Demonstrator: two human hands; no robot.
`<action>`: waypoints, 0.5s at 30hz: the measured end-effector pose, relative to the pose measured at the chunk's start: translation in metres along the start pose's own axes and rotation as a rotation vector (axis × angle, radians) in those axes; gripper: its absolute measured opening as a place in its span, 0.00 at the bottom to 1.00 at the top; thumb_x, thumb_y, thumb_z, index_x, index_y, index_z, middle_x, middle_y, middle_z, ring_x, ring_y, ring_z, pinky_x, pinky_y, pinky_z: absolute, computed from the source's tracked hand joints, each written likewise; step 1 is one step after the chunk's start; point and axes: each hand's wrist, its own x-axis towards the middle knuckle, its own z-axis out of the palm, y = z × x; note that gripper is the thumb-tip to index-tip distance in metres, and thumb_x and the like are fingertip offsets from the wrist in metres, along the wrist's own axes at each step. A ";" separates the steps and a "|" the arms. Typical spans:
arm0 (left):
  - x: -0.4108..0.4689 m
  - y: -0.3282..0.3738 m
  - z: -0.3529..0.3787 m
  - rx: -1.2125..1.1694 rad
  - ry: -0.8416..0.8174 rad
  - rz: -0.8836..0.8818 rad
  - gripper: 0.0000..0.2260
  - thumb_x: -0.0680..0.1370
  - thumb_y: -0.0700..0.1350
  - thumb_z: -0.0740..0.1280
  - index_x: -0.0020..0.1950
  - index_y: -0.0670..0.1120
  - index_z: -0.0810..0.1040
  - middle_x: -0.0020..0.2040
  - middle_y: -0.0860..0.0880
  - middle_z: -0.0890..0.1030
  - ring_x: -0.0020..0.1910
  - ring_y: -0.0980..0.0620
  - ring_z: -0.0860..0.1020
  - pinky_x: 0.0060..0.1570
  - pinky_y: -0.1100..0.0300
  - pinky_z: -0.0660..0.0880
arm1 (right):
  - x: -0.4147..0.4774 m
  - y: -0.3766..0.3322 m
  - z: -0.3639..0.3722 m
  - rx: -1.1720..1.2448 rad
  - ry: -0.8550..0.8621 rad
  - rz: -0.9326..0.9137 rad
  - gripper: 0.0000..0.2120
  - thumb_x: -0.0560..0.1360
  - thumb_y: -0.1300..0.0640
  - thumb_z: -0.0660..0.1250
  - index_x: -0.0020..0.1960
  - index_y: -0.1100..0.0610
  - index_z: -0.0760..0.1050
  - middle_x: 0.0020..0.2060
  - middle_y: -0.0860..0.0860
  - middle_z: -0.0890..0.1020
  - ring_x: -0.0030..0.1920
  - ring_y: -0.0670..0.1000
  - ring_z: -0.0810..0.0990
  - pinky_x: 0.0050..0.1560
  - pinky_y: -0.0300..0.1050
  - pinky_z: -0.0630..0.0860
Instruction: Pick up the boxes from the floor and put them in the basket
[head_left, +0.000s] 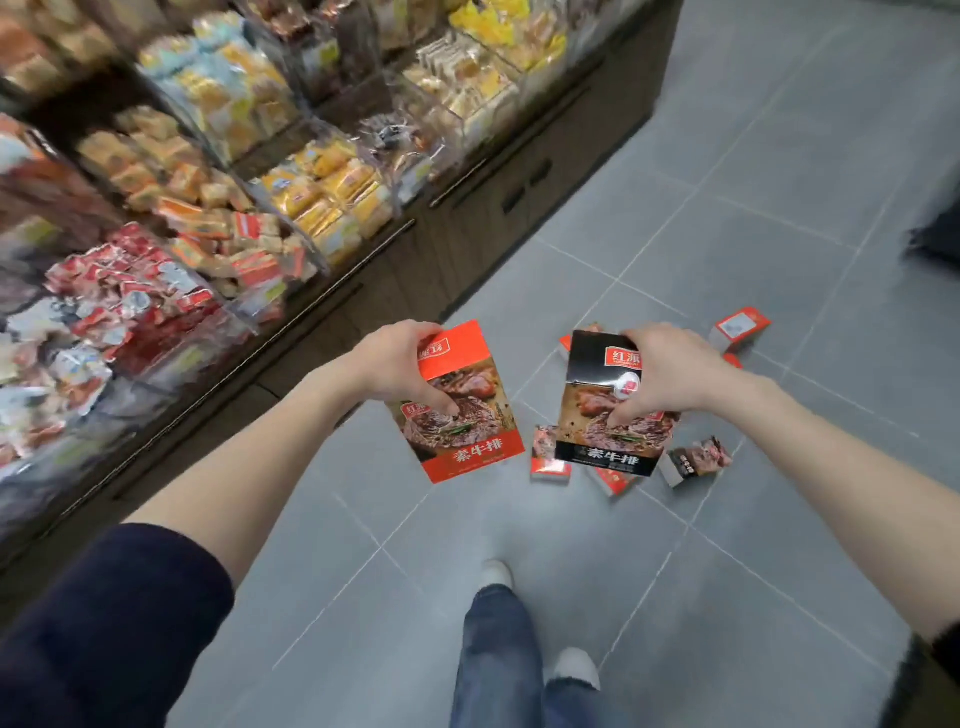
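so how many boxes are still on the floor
About 6, all scattered behind and beside the held black box, plus partly hidden ones. More may be hidden.

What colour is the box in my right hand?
Mostly black box, with a red logo and a steak photo, seen in the head view.

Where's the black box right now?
In the head view, right of centre: the black box is held in the right hand, above the scattered boxes on the floor, beside the red box.
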 end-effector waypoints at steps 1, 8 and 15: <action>-0.025 -0.005 -0.006 -0.013 0.031 -0.032 0.40 0.61 0.55 0.79 0.69 0.48 0.66 0.61 0.50 0.74 0.60 0.49 0.74 0.60 0.52 0.73 | -0.007 -0.017 -0.009 -0.012 -0.007 -0.044 0.36 0.52 0.39 0.79 0.52 0.56 0.73 0.46 0.52 0.79 0.47 0.55 0.78 0.41 0.44 0.69; -0.204 -0.054 -0.022 -0.090 0.207 -0.300 0.42 0.62 0.56 0.79 0.70 0.48 0.64 0.63 0.50 0.73 0.62 0.49 0.72 0.61 0.52 0.72 | -0.048 -0.151 -0.040 -0.133 -0.005 -0.396 0.39 0.51 0.36 0.78 0.54 0.56 0.72 0.49 0.52 0.80 0.49 0.55 0.77 0.48 0.48 0.76; -0.389 -0.117 -0.006 -0.141 0.347 -0.561 0.44 0.62 0.56 0.79 0.72 0.47 0.62 0.65 0.49 0.71 0.63 0.49 0.71 0.61 0.54 0.71 | -0.110 -0.317 -0.024 -0.259 -0.025 -0.752 0.49 0.52 0.35 0.77 0.66 0.58 0.67 0.60 0.54 0.76 0.59 0.57 0.75 0.59 0.53 0.74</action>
